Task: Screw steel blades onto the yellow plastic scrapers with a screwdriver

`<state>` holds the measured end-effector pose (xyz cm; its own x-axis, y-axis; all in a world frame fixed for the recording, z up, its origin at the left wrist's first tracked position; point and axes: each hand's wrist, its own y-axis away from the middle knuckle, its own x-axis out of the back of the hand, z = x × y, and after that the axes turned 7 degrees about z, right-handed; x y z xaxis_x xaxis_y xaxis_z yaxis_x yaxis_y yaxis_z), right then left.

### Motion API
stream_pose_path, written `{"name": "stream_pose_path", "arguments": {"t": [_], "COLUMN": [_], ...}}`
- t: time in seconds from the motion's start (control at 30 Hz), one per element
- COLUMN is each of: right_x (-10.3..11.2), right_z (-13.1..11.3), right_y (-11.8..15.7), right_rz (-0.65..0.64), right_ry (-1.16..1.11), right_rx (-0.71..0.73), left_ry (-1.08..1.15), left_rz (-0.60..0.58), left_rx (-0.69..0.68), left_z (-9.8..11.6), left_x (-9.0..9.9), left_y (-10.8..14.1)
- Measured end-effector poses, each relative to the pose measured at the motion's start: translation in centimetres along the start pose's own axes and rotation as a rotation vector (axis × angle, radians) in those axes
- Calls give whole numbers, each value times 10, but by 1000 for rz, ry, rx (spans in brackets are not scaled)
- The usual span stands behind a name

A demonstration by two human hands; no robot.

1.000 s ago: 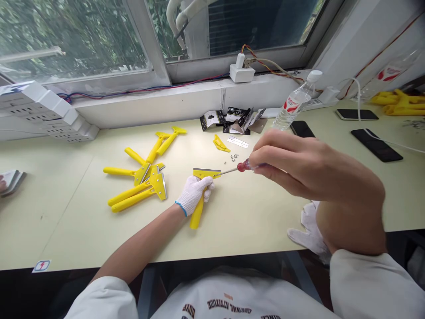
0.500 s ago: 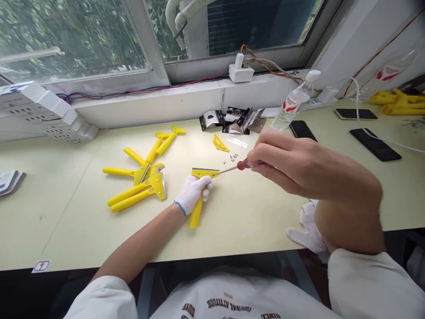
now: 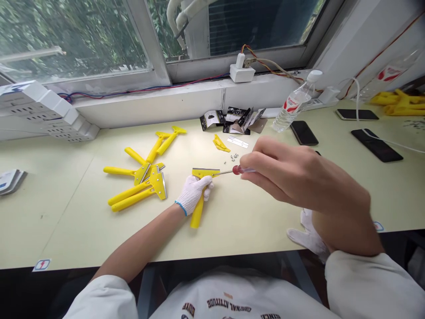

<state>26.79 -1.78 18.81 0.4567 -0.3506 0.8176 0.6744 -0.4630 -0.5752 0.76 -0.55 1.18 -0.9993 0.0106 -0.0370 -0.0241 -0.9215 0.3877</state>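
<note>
My left hand [image 3: 195, 191], in a white knit glove, is closed round a yellow scraper [image 3: 197, 215] just below its head. A metal blade edge runs along the far side of that head. My bare right hand [image 3: 285, 173] grips the handle of a screwdriver [image 3: 236, 170], red and partly see-through. Its thin shaft points left, and the tip meets the right part of the scraper's head. Small screws [image 3: 234, 157] lie loose beyond the shaft. Near them are a yellow scraper head piece [image 3: 220, 143] and a flat white strip [image 3: 237, 141].
Several yellow scrapers [image 3: 139, 195] lie left of my left hand. Black card packaging [image 3: 236, 120], a water bottle [image 3: 292, 106] and phones [image 3: 376, 144] are at the back and right. A white glove [image 3: 307, 235] lies under my right forearm. White boxes [image 3: 49, 110] stand far left.
My right hand has shifted a little left and lower, and the screwdriver lies at a flatter angle, its tip still at the scraper's head. My left hand keeps its hold.
</note>
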Motion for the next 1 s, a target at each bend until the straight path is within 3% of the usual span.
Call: {"name": "stream_pose_path", "arguments": {"t": [0.1, 0.17, 0.33, 0.5, 0.57, 0.73, 0.8, 0.93, 0.97, 1.0], "right_x": [-9, -8, 6, -5, -7, 5, 4, -13, -20, -27], "right_z": [-4, -4, 3, 2, 2, 5, 8, 31, 42, 54], "right_y": [-3, -4, -2, -2, -3, -3, -3, -8, -10, -11], "right_rz": [68, 45, -71, 69, 50, -81, 6, 472, 536, 517], "right_ry": [129, 82, -166, 83, 10, -324, -337, -373, -381, -389], "right_rx": [-85, -104, 56, -114, -136, -9, -32, -286, -384, -471], "left_ry": [-13, -15, -17, -30, -32, -29, -18, 53, 68, 79], "left_rz": [-3, -3, -26, -16, -9, -38, -42, -61, -64, -68], "left_rx": [-12, -12, -28, -41, -41, -19, -14, 17, 24, 30], "left_z": [-1, -1, -4, -6, -6, -8, -8, -6, -5, -4], "left_x": [0, 1, 3, 3, 4, 6, 6, 6, 6, 7], "left_y": [0, -1, -2, -3, -4, -5, -5, -4, -4, -3]}}
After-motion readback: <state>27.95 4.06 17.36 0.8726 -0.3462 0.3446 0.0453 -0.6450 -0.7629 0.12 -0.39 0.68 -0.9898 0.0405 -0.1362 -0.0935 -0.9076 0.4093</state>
